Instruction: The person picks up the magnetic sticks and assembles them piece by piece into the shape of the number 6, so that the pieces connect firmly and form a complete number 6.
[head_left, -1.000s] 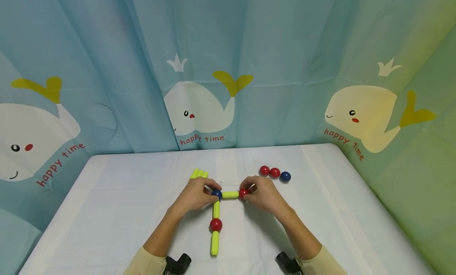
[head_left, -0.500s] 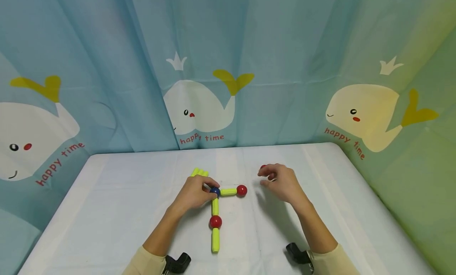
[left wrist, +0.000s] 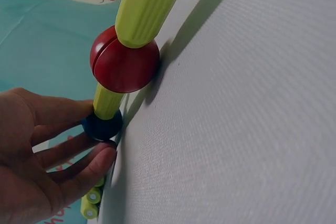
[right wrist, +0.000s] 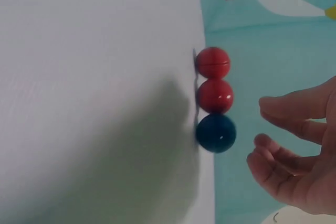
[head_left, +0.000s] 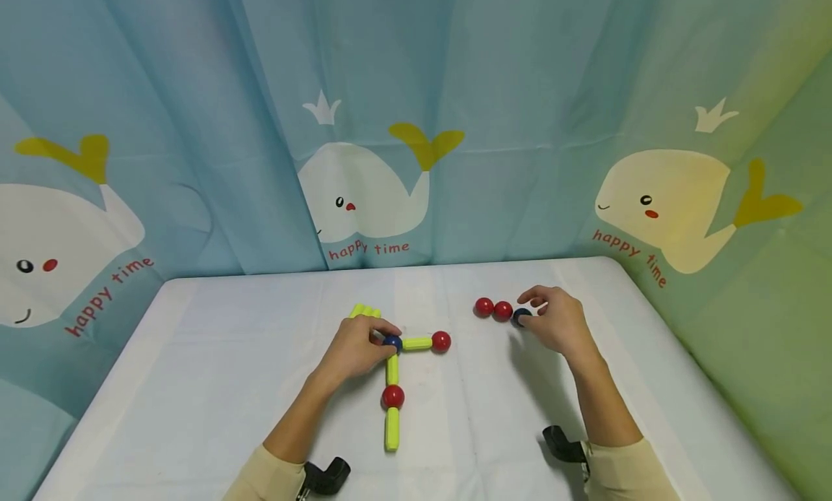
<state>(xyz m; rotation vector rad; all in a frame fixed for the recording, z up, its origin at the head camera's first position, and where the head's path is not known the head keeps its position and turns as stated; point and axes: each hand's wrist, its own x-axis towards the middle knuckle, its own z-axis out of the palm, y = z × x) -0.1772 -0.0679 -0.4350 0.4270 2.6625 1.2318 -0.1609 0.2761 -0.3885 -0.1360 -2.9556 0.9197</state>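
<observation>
Corner ball [head_left: 393,342], blue — gripped between thumb and fingers of the left hand [head_left: 354,348].
Joined to its right: side rod [head_left: 417,343], ending in a red end ball [head_left: 441,342].
Joined on its near side, in line: first rod [head_left: 392,369], middle ball [head_left: 393,397], last rod [head_left: 391,429].
Beyond it, slightly left: rod bunch [head_left: 366,311], partly hidden.
Well to its right, slightly beyond: red balls [head_left: 503,311], two, and loose blue ball [head_left: 521,317], in one touching row.
Right hand [head_left: 557,320]: beside the loose blue ball — fingers parted, holding nothing.
Step in hand, as judged: fetching the loose blue ball. Next move calls for thumb and fingertips to pinch it and part it from its neighbour, with the corner ball kept steady.
</observation>
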